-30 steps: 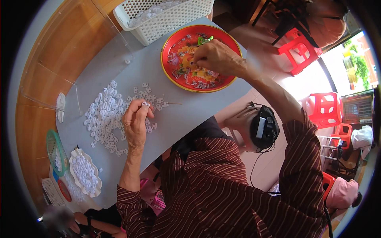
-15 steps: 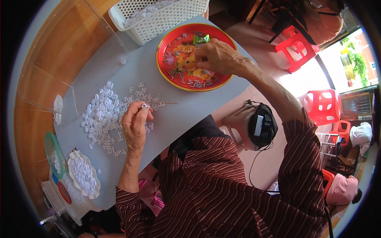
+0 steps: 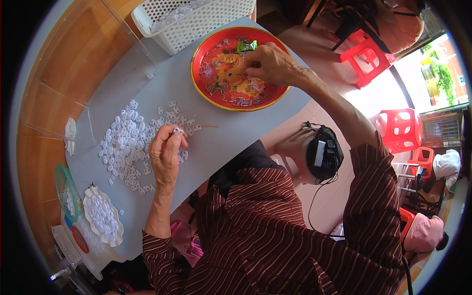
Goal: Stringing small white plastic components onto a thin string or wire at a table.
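My left hand is raised over the near side of the table, pinching a small white two-holed plastic piece between thumb and fingertips. Beside and beneath it a spread of like white plastic pieces covers the grey tabletop. My right hand reaches over the right part of a round red tray with a gold rim and flower pattern. Its fingers are drawn together, and whatever they hold is hidden. Many small metallic bits lie scattered in the tray, along with a green wrapped packet.
A white perforated basket of clear-white pieces stands behind the tray. At the left are a scalloped dish heaped with white pieces and a green basket. A thin brown stick lies on the table. Red stools stand on the floor.
My right hand has shifted slightly right within the tray, fingers still together. My left hand keeps its grip on the white piece. The whole view has moved a little.
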The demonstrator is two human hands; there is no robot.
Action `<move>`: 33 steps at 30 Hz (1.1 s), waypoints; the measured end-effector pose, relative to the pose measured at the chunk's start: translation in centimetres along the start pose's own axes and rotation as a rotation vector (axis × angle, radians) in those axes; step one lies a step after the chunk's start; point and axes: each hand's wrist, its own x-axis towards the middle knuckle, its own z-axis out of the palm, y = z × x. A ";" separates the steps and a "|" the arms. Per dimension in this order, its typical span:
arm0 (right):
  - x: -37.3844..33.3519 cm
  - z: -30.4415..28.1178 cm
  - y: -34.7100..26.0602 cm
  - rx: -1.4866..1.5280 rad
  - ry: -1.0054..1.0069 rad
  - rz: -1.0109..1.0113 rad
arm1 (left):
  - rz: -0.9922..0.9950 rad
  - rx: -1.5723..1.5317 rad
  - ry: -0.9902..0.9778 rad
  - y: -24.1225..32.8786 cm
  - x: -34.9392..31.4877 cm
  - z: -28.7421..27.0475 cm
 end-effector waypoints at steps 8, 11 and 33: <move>-1.3 -0.6 -1.8 -0.096 -0.134 0.048 | -0.045 0.028 -0.036 0.2 -0.2 -0.1; -0.8 -0.3 -1.9 -0.132 -0.186 0.109 | 0.004 0.003 0.003 -0.2 0.0 0.0; -1.1 5.3 -11.1 0.825 0.002 0.197 | -0.024 -0.018 0.016 0.7 0.1 0.0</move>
